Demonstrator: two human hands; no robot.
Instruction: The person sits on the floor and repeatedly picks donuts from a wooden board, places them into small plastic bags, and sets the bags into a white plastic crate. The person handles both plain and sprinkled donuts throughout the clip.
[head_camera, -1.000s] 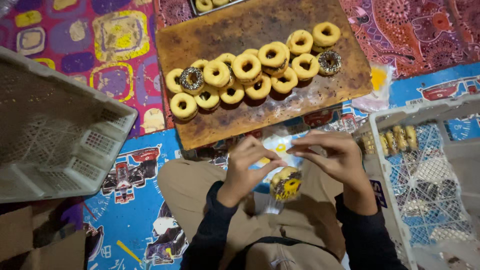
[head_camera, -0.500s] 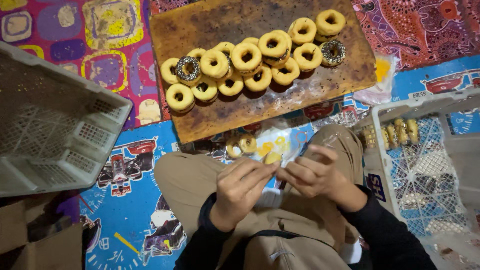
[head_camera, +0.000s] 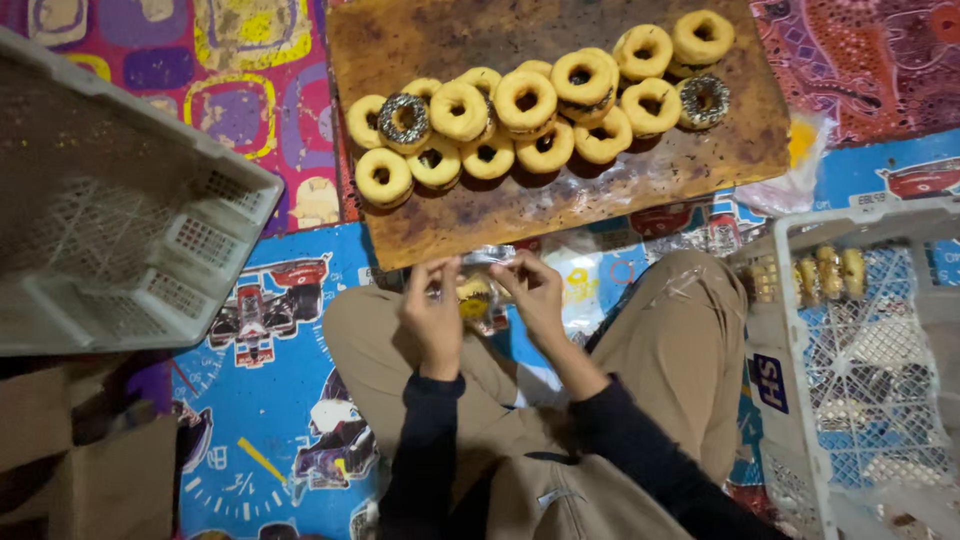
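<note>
I had both hands up over my lap, just below the near edge of the board (head_camera: 560, 215). My left hand (head_camera: 435, 315) and my right hand (head_camera: 535, 295) were closed, fingers pinched, on the two sides of a clear bag (head_camera: 480, 290) stretched between them. Inside the bag sat a doughnut (head_camera: 473, 297), yellow with a dark patch, held between the two hands and above my knees (head_camera: 660, 330).

The board lay on the mat (head_camera: 260, 330) in front of me, its far edge out of the picture. On it the doughnuts (head_camera: 525, 105) stood in overlapping rows that ran from the near left corner up toward the far right corner. Most were plain yellow; one with dark sprinkles (head_camera: 403, 118) sat near the left end, and another (head_camera: 704, 100) near the right end.

Off the board's left edge a white crate (head_camera: 150, 260) lay tilted, its open side turned toward me. At my right, a second crate (head_camera: 850, 340) stood flat on the mat, just beside my right knee, with a few bagged doughnuts (head_camera: 810, 275) lined along its far wall. A crumpled bag with a yellow smear (head_camera: 795, 165) lay by the board's right near corner, between board and right crate.
</note>
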